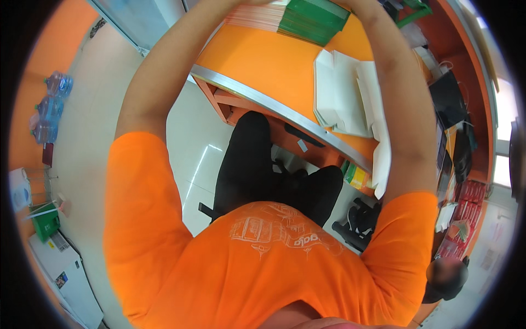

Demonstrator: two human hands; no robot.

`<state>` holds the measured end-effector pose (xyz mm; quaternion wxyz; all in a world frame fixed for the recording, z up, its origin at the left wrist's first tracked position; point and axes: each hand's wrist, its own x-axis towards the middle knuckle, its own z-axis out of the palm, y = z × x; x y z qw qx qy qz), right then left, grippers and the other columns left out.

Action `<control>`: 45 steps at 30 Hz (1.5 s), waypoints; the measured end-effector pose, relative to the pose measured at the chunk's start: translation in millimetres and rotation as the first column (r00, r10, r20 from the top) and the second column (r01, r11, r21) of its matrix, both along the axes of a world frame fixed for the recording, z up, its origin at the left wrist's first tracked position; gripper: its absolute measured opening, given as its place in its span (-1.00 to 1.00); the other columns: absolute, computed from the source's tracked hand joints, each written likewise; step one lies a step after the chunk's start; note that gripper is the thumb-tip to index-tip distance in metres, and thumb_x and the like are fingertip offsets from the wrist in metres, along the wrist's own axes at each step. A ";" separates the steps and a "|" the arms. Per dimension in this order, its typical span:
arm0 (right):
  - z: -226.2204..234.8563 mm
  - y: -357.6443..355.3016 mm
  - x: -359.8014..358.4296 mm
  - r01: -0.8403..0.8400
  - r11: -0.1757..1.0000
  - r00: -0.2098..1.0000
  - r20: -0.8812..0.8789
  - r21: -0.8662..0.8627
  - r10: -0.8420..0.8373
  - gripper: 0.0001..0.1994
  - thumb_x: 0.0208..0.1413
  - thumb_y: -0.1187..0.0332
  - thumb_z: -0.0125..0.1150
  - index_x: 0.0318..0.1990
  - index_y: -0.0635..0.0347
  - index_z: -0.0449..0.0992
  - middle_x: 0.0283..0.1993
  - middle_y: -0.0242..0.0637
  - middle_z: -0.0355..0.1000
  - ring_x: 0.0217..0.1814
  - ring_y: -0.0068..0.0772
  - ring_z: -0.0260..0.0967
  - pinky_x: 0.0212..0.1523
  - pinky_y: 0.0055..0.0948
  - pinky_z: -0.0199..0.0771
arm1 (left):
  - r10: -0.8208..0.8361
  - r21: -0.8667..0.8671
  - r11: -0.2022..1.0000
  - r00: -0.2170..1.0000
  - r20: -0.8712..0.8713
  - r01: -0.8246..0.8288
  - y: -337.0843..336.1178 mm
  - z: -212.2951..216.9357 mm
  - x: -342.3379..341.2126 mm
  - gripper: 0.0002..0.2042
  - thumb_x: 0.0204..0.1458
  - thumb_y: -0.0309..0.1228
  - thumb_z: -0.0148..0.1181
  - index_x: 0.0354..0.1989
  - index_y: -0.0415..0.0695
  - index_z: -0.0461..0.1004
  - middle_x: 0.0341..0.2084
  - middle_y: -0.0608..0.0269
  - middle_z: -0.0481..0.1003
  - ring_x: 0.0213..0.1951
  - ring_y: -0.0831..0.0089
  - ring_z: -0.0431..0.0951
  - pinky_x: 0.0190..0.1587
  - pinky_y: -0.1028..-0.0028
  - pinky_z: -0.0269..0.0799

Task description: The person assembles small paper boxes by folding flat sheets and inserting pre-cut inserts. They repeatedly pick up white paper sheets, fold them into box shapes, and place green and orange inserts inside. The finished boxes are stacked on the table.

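Note:
Both my arms stretch forward over the orange table, and the hands are mostly cut off by the upper edge. A thick stack of flat green-and-white printed card or paper pieces [312, 23] lies between them. My left hand [253, 2] is at the stack's far left side; my right hand [355, 4] is by its green right end. The fingers of both are out of sight, so their grip does not show. Closer to me, folded white card sheets [342, 96] lie partly open beside my right forearm, with a long flap hanging past the table edge.
The orange table [246, 60] has a metal front edge, with my knees under it. Cables and a dark device [448, 98] crowd the right side. Large water bottles [48, 109] stand at the far left. Another person [446, 277] is at the lower right.

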<state>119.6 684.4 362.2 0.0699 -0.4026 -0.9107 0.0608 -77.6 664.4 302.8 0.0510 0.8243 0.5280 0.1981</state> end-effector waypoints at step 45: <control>-8.0 -7.7 -7.7 0.287 0.950 0.958 -0.025 0.122 -0.286 -0.38 0.27 -0.13 -0.16 0.15 0.19 0.54 0.20 0.14 0.46 0.25 0.23 0.39 0.27 -0.02 0.35 | 0.062 -0.126 0.991 0.994 0.085 -0.051 -1.5 -10.6 -34.3 -0.51 0.26 -0.06 -0.11 0.12 -0.16 0.50 0.02 -0.06 0.53 0.06 0.03 0.51 0.24 0.11 0.33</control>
